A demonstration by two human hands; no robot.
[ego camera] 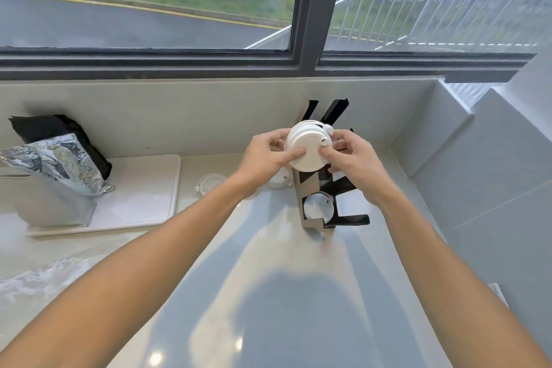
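A white lidded paper cup (309,145) is held over a black cardboard cup carrier (334,212) on the pale counter. My left hand (268,155) grips the cup's left side, thumb pressing on the lid. My right hand (352,158) holds the right side, its thumb on the lid near the sip hole. The carrier's near slot holds another white lidded cup (318,207). Two loose white lids (209,184) (279,181) lie on the counter left of the carrier, the second partly hidden by my left wrist.
A white tray (143,197) at the left carries a silver foil bag (56,176) with a black bag (59,131) behind it. A low wall and a dark window frame (307,39) rise behind the counter. A tiled wall (478,188) closes the right side.
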